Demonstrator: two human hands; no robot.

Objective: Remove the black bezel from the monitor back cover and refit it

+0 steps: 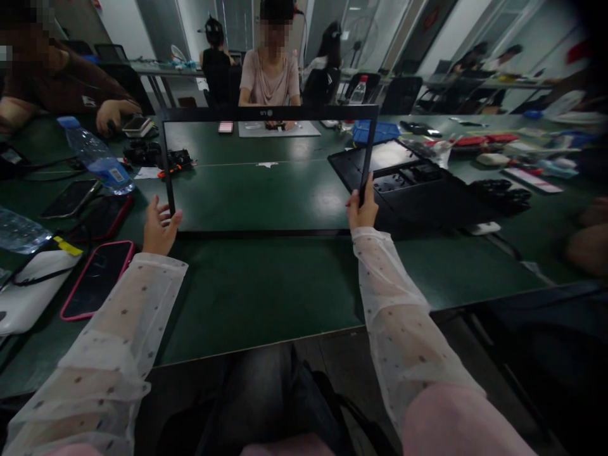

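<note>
A thin black frame (pixel 323 114) with a pale logo (pixel 269 113) on its far top edge is held up over the middle of the green tabletop (pixel 266 278), in front of the wearer and roughly on edge; whether its lower edge touches the surface cannot be told. The right hand (pixel 363 208) pinches the frame's right side between thumb and fingers. The left hand (pixel 160 233) is at the lower left corner, fingers loosely curled and thumb beside the edge, but how firmly it grips, if at all, cannot be told. To the right lies a wide black casing (pixel 413 206) with a recessed, part-filled section; the frame's right side crosses in front of its left corner, and contact between them is unclear. On the left are a pink-edged phone (pixel 97 285), near the left sleeve (pixel 114 335), and a tilted water bottle (pixel 102 161) farther off. A blue tray (pixel 380 132) sits on the far right, and a person (pixel 270 82) sits across the far side. The step in hand seems to be steadying and handling the frame; the next move would call for a surer left hold and both hands travelling together, since so slender a piece could twist or flex
</note>
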